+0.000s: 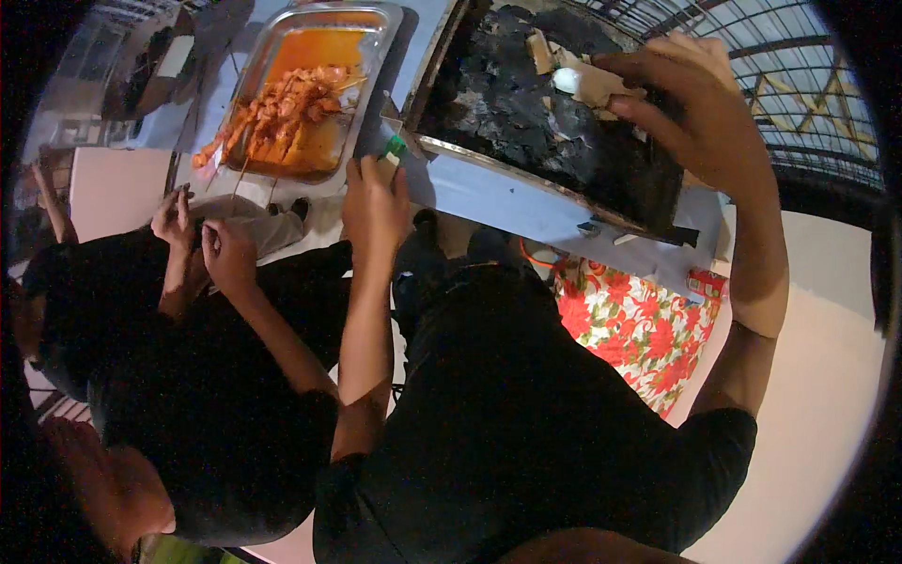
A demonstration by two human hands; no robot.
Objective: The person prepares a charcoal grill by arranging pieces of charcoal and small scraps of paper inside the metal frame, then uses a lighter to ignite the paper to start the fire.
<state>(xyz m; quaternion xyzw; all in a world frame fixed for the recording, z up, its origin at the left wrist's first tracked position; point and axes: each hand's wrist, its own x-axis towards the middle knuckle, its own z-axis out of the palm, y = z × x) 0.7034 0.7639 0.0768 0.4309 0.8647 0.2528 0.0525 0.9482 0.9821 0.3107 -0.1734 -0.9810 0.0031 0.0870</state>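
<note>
In my left hand (372, 201) is a small green and pale object (395, 146), its exact kind unclear, held upright by the near left corner of the charcoal grill (507, 176). Dark charcoal (486, 92) fills the grill. Over its right side, the thumb and fingers of my right hand (694, 113) pinch a torn piece of brown cardboard (595, 86). A bright white rounded spot (566, 80) shows at the cardboard's left end; what it is cannot be told. Another cardboard scrap (540, 53) stands among the coals.
Left of the grill, a metal tray (386, 42) holds raw meat skewers (296, 106) in orange marinade. Beside me on the left is a person whose hands (236, 257) are near the tray. A floral cloth (634, 317), a red can (707, 283) and a wire grille (796, 84) lie to the right.
</note>
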